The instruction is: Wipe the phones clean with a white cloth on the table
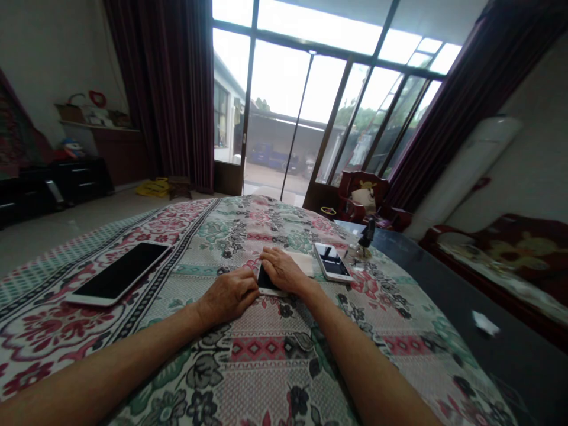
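A white-framed phone with a dark screen [268, 287] lies flat on the patterned tablecloth [260, 349], partly hidden under my hands. My right hand [281, 270] rests over its upper part, fingers together and pointing left. At the phone's left edge, my left hand [232, 294] is closed with curled fingers; whatever its fingertips grip is hidden. Beyond my right hand lies a pale cloth or paper [304, 262]. A second white phone [332, 262] is just to the right of that. Far to the left rests a large white tablet [122, 273] with a black screen.
A small dark object on a stand [367, 235] stands near the table's right edge. Past that edge is a dark surface with a crumpled white piece [485, 323] on it. Wooden chairs [364, 195], curtains and glass doors are farther back.
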Tool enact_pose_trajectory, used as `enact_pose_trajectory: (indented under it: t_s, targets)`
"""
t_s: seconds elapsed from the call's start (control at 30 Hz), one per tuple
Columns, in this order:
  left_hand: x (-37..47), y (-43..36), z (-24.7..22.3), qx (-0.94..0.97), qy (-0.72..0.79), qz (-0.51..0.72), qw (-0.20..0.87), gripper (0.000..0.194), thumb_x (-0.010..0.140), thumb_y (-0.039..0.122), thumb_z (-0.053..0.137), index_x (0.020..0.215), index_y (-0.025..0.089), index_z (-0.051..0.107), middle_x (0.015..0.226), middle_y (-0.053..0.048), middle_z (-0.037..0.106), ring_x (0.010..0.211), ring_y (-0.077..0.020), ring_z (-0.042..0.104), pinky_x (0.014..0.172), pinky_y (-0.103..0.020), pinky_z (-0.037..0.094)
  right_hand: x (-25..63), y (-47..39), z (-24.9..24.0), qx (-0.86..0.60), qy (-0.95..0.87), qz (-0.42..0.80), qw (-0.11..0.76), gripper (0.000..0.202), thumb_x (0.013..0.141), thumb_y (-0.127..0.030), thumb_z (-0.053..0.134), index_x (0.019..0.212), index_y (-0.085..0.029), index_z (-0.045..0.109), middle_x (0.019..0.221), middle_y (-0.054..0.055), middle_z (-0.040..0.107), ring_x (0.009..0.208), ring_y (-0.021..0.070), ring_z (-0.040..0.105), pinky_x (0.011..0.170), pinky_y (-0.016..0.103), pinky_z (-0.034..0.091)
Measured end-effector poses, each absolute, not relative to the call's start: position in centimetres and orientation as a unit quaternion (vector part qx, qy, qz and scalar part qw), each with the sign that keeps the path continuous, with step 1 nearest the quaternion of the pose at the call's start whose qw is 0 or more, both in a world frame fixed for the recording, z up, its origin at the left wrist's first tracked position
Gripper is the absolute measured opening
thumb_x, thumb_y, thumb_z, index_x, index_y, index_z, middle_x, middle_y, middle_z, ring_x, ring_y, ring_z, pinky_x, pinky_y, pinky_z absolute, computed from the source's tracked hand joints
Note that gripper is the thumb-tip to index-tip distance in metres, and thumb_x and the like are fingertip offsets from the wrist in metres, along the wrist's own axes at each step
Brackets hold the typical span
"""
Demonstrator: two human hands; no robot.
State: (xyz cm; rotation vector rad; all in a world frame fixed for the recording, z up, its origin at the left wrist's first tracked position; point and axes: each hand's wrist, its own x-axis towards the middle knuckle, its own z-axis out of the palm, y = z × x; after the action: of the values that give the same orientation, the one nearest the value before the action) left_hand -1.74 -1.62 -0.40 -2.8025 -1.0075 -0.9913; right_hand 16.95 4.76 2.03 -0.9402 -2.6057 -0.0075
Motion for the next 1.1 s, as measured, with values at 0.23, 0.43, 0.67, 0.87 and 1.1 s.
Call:
enact_pose_trajectory:
  t_s: [0.23,0.43,0.67,0.87,1.1]
  targets:
    - [-1.7,-1.6,-0.2,-0.894,-0.318,-0.317,-0.004,0.023,0.092,0.020,0.049,0.074,0.016,0.062,0.078,-0.004,0.060,0.078,-0.0147,0.057,0.071,-0.028,0.049,16.5,6.5,1.9,-0.339,-0.927,-0.009,0.159,0.031,0.099,-0.019,0.032,0.101,-0.015,0.063,0.115,0.011,0.063,0.117,0.0198,0.049,0.101,0.035,0.032]
    - [-1.6,-1.7,-0.1,-0.893,-0.308,-0.328,-0.012,0.023,0.092,0.020,0.048,0.073,0.016,0.062,0.078,-0.004,0.061,0.078,-0.0147,0.057,0.072,-0.028,0.050,16.0,7.7,1.8,-0.361,-0.921,-0.012,0.146,0.030,0.099,-0.019,0.033,0.098,-0.015,0.062,0.113,0.011,0.063,0.112,0.0184,0.052,0.099,0.033,0.034]
    - [-1.7,-1.8,0.1,-0.893,-0.308,-0.329,-0.012,0.023,0.092,0.019,0.048,0.074,0.016,0.062,0.078,-0.004,0.061,0.077,-0.0148,0.057,0.071,-0.028,0.050,15.8,7.2,2.1,-0.353,-0.924,-0.019,0.148,0.030,0.099,-0.022,0.033,0.097,-0.016,0.062,0.107,0.010,0.064,0.106,0.0176,0.054,0.098,0.033,0.036]
    - [-1.7,-1.8,-0.1,-0.894,-0.309,-0.324,-0.008,0.023,0.092,0.020,0.048,0.074,0.016,0.063,0.078,-0.004,0.061,0.077,-0.0142,0.056,0.071,-0.027,0.050,17.2,5.0,2.2,-0.286,-0.945,0.041,0.154,0.036,0.099,-0.021,0.027,0.111,-0.017,0.061,0.123,0.008,0.061,0.127,0.0177,0.044,0.108,0.038,0.030]
    - [-1.8,-1.6,-0.5,-0.894,-0.313,-0.321,0.001,0.017,0.091,0.020,0.051,0.082,0.016,0.064,0.083,-0.005,0.063,0.085,-0.0172,0.059,0.079,-0.031,0.051,17.6,1.5,2.7,-0.280,-0.945,0.040,0.165,0.033,0.100,-0.025,0.029,0.113,-0.019,0.059,0.128,0.007,0.058,0.123,0.0174,0.047,0.107,0.037,0.032]
